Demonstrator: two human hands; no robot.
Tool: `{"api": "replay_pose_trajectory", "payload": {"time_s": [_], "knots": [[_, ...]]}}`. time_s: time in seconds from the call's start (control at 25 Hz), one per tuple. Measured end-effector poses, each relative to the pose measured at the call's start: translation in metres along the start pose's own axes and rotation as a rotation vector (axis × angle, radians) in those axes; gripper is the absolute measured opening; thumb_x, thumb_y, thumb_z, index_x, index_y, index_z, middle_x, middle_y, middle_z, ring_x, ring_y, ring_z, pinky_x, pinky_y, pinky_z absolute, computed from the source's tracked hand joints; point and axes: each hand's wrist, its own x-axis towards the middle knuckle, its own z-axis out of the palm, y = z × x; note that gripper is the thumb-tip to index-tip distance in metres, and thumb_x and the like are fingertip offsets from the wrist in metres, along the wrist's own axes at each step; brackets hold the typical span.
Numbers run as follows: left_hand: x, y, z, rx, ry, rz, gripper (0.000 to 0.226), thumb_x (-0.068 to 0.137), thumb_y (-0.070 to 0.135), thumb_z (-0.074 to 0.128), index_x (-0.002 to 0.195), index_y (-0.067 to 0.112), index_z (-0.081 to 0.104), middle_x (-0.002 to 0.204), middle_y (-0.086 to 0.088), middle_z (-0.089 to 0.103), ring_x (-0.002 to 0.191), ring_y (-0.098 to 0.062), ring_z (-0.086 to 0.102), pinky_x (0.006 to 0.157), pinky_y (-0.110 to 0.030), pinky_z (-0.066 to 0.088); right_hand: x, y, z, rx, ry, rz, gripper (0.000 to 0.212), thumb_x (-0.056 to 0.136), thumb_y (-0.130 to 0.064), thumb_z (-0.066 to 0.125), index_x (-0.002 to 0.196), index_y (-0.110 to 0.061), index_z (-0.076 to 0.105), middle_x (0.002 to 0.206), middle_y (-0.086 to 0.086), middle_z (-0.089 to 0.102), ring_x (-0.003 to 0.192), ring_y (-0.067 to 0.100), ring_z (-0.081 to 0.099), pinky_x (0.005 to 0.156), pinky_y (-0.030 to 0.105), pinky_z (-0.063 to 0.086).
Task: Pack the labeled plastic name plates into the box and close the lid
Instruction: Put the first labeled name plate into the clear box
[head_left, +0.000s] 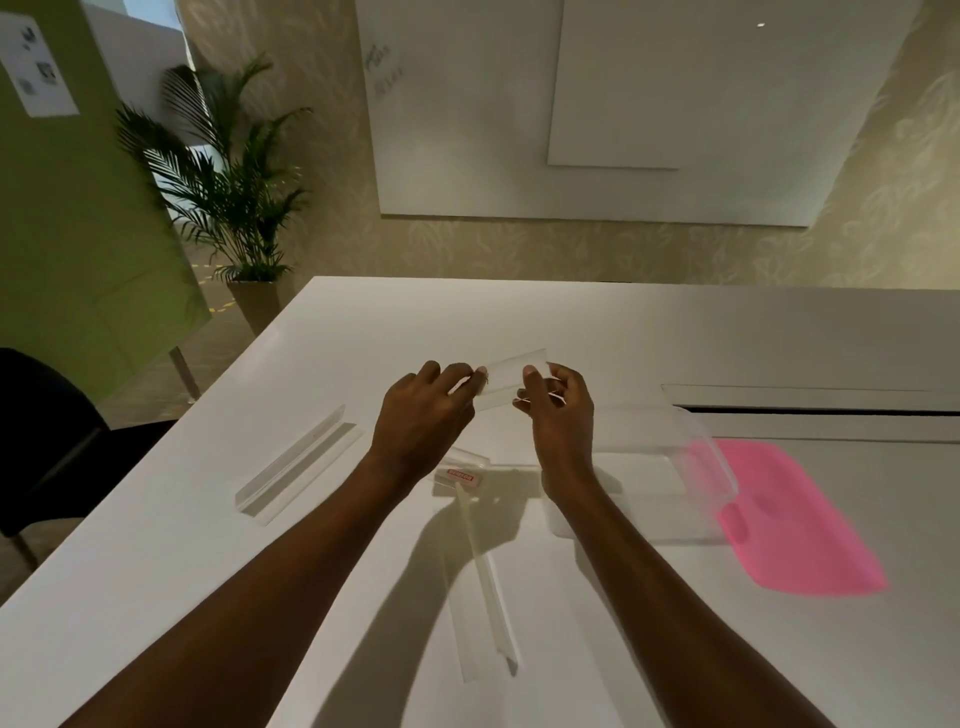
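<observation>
Both hands hold a clear plastic name plate (511, 376) up above the white table (208, 519). My left hand (423, 415) pinches its left end, and my right hand (561, 415) pinches its right end. A small clear piece with a red label (462, 475) lies on the table below my hands. A long clear name plate (298, 462) lies at the left, and another (485, 592) lies near the front between my forearms. The clear plastic box (691, 467) stands open at the right, beside my right wrist. Its pink lid (795, 525) lies flat to the right of it.
A dark slot (810, 410) runs across the table behind the box. A black chair (47, 415) stands at the table's left edge. A potted palm (234, 208) stands on the floor beyond the far left corner.
</observation>
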Motion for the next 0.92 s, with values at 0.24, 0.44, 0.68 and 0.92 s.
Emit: {"api": "replay_pose_trajectory", "payload": {"time_s": [0.24,0.44,0.68,0.92], "knots": [[-0.002,0.022,-0.029,-0.582,-0.165,-0.337,0.046,0.092,0.052,0.065,0.130,0.026,0.067,0.124,0.012,0.066,0.107,-0.008,0.058,0.091,-0.027,0.044,-0.004,-0.011,-0.053,0.139,-0.062,-0.048,0.029,0.098,-0.027,0.069,0.126,-0.022,0.063,0.118,0.026,0.066,0.095,0.024,0.075,0.087,0.036,0.063],[0.016,0.021,-0.044,-1.026,-0.474,-0.674,0.050,0.097,0.065,0.046,0.125,0.030,0.068,0.117,0.013,0.071,0.107,-0.008,0.066,0.089,-0.031,0.053,-0.011,-0.013,-0.098,0.210,-0.138,-0.046,0.029,0.101,-0.021,0.063,0.130,-0.018,0.063,0.122,0.038,0.058,0.109,0.040,0.069,0.096,0.045,0.060],[0.040,0.038,-0.052,-1.290,-0.937,-0.502,0.040,0.098,0.049,0.059,0.125,0.022,0.070,0.118,0.003,0.074,0.106,-0.023,0.071,0.090,-0.036,0.058,-0.012,-0.012,-0.138,0.300,-0.100,-0.008,0.033,0.104,-0.018,0.059,0.136,-0.012,0.060,0.110,0.026,0.061,0.100,0.022,0.072,0.103,0.051,0.055],[0.064,0.063,-0.041,-1.218,-0.933,-0.430,0.031,0.083,0.026,0.084,0.112,0.023,0.074,0.093,0.013,0.077,0.066,-0.004,0.062,0.055,-0.014,0.044,0.013,-0.019,-0.183,-0.058,-0.163,-0.090,0.039,0.091,-0.024,0.075,0.128,-0.021,0.062,0.131,0.008,0.065,0.123,0.020,0.065,0.107,0.042,0.053]]}}
